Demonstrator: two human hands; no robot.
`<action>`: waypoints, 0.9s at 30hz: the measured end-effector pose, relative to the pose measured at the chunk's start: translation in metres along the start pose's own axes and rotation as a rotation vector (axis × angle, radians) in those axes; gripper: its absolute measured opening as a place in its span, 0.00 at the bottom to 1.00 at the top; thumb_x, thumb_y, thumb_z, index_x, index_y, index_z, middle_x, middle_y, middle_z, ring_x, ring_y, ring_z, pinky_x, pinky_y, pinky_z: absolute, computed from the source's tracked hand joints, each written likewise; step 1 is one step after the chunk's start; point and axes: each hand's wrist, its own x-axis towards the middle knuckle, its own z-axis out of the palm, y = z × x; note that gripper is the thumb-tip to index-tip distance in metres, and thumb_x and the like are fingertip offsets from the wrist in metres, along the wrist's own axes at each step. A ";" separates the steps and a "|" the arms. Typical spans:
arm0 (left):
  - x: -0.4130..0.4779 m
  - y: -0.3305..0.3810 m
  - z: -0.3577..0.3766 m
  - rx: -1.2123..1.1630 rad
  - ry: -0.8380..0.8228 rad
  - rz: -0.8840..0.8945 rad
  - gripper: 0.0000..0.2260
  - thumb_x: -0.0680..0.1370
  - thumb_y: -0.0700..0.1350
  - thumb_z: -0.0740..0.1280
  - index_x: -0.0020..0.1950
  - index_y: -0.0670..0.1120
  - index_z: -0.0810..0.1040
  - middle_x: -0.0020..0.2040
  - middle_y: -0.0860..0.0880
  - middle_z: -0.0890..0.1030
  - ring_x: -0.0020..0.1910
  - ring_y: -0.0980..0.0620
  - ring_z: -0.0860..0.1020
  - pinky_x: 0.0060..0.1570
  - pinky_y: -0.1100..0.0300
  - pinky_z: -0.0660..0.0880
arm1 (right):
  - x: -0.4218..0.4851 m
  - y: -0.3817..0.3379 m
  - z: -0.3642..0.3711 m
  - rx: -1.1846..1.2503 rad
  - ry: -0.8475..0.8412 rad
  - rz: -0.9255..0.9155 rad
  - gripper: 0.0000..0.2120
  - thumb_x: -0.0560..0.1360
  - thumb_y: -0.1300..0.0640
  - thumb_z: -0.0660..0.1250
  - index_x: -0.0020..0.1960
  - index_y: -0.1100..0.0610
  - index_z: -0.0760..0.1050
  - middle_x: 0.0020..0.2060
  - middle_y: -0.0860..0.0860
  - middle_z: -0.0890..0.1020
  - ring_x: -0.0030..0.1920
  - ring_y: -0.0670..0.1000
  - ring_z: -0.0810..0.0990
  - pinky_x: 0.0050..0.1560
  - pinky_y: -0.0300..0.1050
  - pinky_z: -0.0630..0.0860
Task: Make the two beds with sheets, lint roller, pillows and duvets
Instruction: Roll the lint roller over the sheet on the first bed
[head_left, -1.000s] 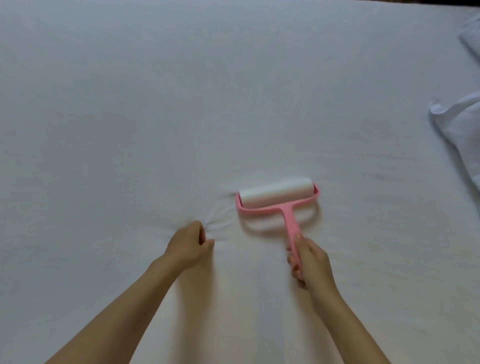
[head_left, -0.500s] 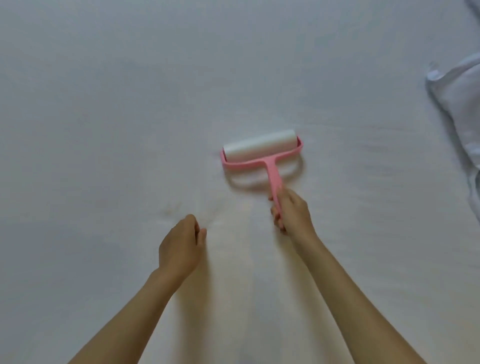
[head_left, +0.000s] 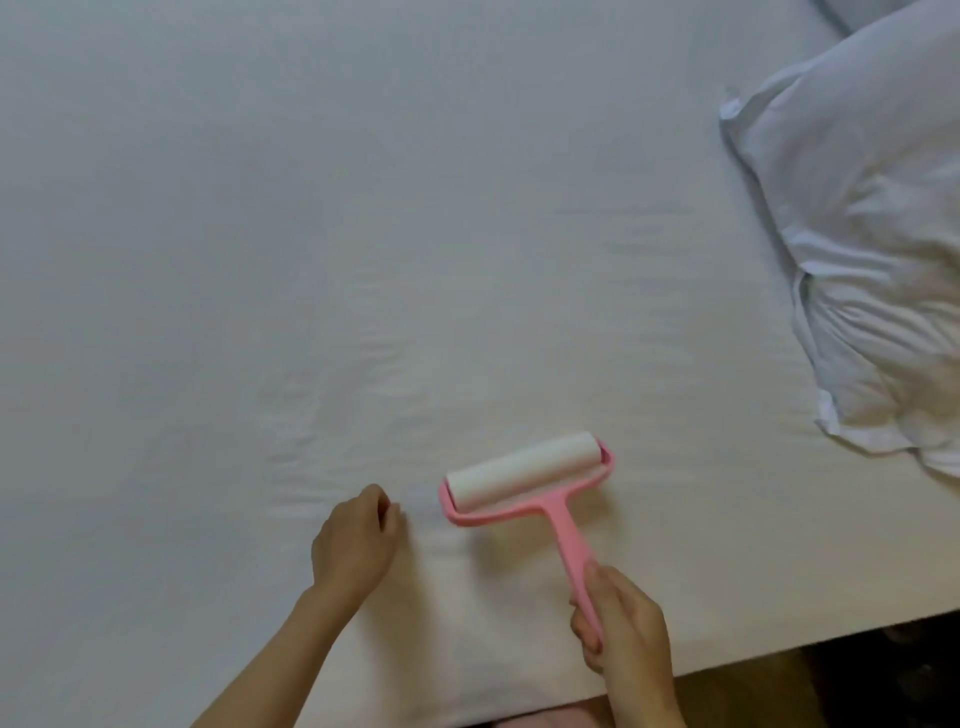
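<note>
A white sheet (head_left: 363, 234) covers the whole mattress and shows faint creases near the middle. The pink lint roller (head_left: 524, 480) with its white roll lies on the sheet close to the near edge of the bed. My right hand (head_left: 626, 631) grips the end of the roller's pink handle. To the left of the roller, my left hand (head_left: 356, 543) sits on the sheet with its fingers curled and pinches the cloth at the fingertips, where small creases run out. A white pillow (head_left: 878, 249) lies at the right side of the bed.
The near edge of the mattress (head_left: 753, 644) runs diagonally at the lower right, with dark wooden floor (head_left: 831, 691) beyond it. Another white pillow corner shows at the top right.
The roller and my right hand have come back toward the near edge after a stroke away from me. The view has swung so that the pillow and bed edge now show. My left hand stays beside the roller.
</note>
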 end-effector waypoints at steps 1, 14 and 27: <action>-0.001 0.002 0.002 -0.001 0.007 0.001 0.09 0.80 0.47 0.60 0.40 0.47 0.70 0.34 0.53 0.74 0.33 0.54 0.72 0.30 0.61 0.64 | 0.011 -0.020 0.010 0.023 -0.011 -0.064 0.14 0.79 0.58 0.61 0.36 0.63 0.72 0.25 0.54 0.67 0.23 0.47 0.62 0.22 0.35 0.56; 0.000 -0.008 0.007 0.042 0.038 -0.034 0.09 0.79 0.46 0.59 0.41 0.46 0.72 0.34 0.51 0.76 0.33 0.51 0.74 0.30 0.59 0.66 | 0.106 -0.012 0.061 -0.023 -0.101 -0.091 0.15 0.81 0.49 0.55 0.41 0.56 0.70 0.28 0.51 0.69 0.23 0.43 0.64 0.22 0.33 0.60; 0.000 -0.012 0.004 0.105 -0.003 0.041 0.09 0.78 0.45 0.60 0.38 0.46 0.71 0.32 0.52 0.76 0.32 0.51 0.74 0.29 0.60 0.66 | 0.013 0.074 0.009 0.047 -0.136 0.268 0.20 0.71 0.47 0.72 0.35 0.63 0.71 0.22 0.53 0.68 0.18 0.45 0.63 0.24 0.36 0.60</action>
